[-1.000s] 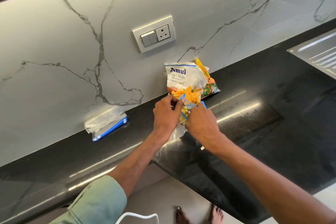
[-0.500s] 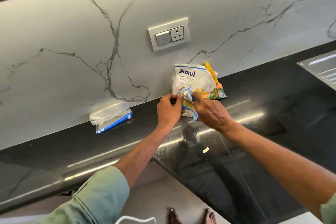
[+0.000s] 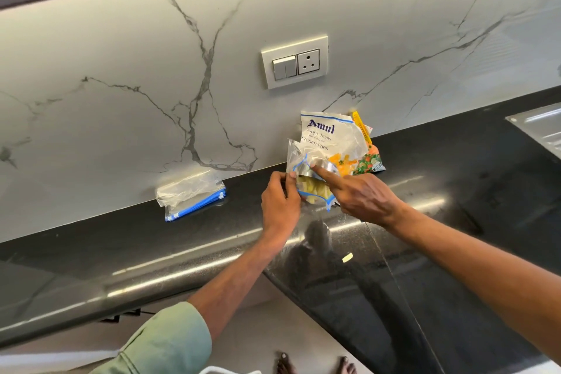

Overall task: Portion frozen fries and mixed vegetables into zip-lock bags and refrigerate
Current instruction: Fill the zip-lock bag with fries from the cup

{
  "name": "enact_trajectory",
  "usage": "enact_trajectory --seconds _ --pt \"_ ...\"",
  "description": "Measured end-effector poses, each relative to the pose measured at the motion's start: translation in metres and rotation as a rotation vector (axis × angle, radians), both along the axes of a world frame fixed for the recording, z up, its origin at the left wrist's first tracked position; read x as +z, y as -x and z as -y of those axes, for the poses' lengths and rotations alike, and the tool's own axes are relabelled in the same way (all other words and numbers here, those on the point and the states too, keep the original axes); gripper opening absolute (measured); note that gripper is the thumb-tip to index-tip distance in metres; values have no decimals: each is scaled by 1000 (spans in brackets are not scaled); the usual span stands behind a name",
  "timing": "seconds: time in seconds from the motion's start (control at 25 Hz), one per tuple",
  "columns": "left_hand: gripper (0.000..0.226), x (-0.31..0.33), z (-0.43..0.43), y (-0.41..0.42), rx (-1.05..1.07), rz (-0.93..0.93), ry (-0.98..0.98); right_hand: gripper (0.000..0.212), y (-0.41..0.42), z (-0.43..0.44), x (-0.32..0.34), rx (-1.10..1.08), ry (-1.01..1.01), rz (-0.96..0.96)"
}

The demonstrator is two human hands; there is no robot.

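Zip-lock bag (image 3: pixel 312 191) of pale fries on the worktop (image 3: pixel 455 179), caught between both grips.

Pinched at its left edge by the left grip (image 3: pixel 280 200), fingers curled onto the plastic. Pressed along the blue zip strip by the straight forefinger of the right grip (image 3: pixel 364 197); thumb hidden, so impossible to tell pinch from plain press. Just beyond the grips, close behind the bag and leaning on the marble wall (image 3: pixel 121 70): opened Amul fries pack (image 3: pixel 328 136). Tucked behind that, beyond and right of the right grip: mixed vegetables pack (image 3: pixel 368 161). Well left of the left grip, against the wall: flat stack of spare bags (image 3: pixel 191 194) with blue zips. Nearer than the grips, on the worktop: small pale scrap (image 3: pixel 347 257). High above the grips: switch and socket plate (image 3: pixel 294 62). Far right of the right grip: steel drainer edge (image 3: pixel 537 130).
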State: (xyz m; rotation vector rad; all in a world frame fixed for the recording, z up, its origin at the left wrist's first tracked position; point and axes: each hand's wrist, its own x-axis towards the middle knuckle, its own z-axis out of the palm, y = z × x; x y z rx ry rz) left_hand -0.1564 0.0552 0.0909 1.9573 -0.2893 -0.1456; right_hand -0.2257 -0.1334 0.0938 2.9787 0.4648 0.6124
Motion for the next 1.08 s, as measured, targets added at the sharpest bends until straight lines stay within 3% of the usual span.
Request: enact_trajectory --seconds 0.24,0.4,0.48,0.64,0.84,1.0,1.08 --pt "16 -1 -6 -1 -113 135 -79 31 -7 -12 13 -58 228 -14" --pt "18 -2 -9 -8 -49 -116 22 16 -11 -28 26 -30 212 -7" --pt "16 2 -8 -11 -31 -224 68 19 -17 -33 30 -54 236 -25" --pt "12 4 -11 -15 -22 -131 -4 14 -24 -33 31 -4 145 -15" --pt "15 6 -17 -29 96 -255 110 42 -23 -37 37 45 162 60" --pt "21 7 -17 -36 168 -487 315 26 -22 -18 24 228 158 156" --pt "20 4 -18 -39 169 -512 299 38 -24 -6 15 269 133 174"
